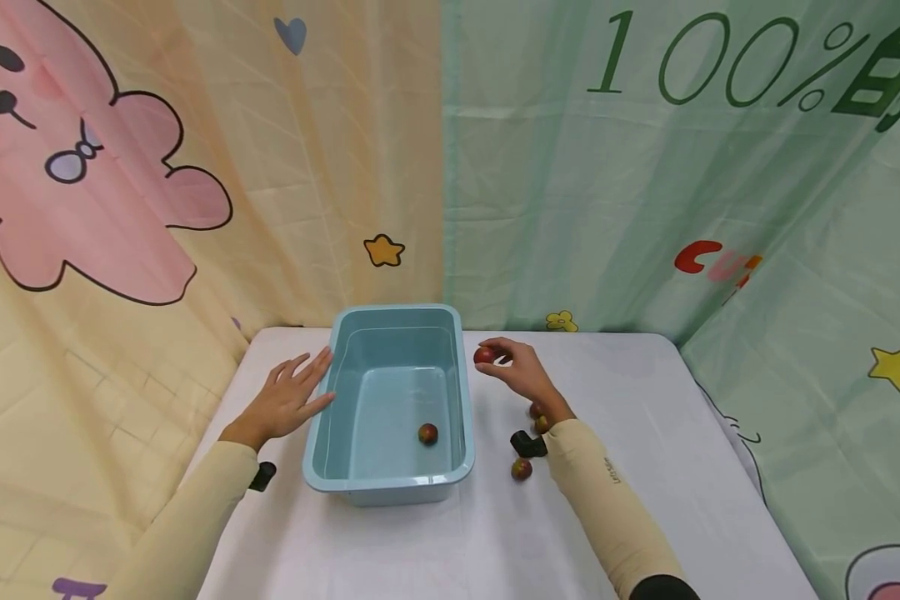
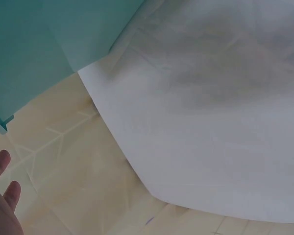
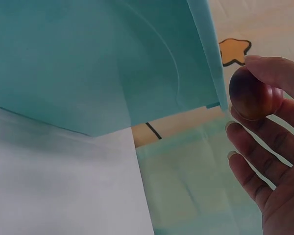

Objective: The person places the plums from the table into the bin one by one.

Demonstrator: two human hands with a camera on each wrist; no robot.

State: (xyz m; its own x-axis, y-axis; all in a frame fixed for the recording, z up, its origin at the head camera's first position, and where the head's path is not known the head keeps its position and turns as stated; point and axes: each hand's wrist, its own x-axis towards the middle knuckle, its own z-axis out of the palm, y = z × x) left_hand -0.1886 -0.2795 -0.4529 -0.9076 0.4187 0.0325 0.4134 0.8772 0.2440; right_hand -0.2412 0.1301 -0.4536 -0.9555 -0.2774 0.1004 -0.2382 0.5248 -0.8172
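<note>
Head view: the right hand point(image 1: 521, 372) pinches a plum point(image 1: 484, 355) in its fingertips, just right of the tub point(image 1: 390, 492) and above its far right rim; the tub's long axis runs near to far. The left hand point(image 1: 288, 398) rests flat, fingers straight, against the tub's left wall. One plum lies inside, others near the right wrist.

Left wrist view: only relaxed fingertips point(image 2: 1, 161) show beside the tub.

Right wrist view: fingers curl round the plum, the tub just left.

A small round red fruit point(image 1: 483, 355) — dark, glossy — sits pinched in the right hand point(image 1: 517, 372) just beside the light blue plastic tub's point(image 1: 390, 487) right rim; the tub stands upright, one similar fruit point(image 1: 427, 433) inside.
</note>
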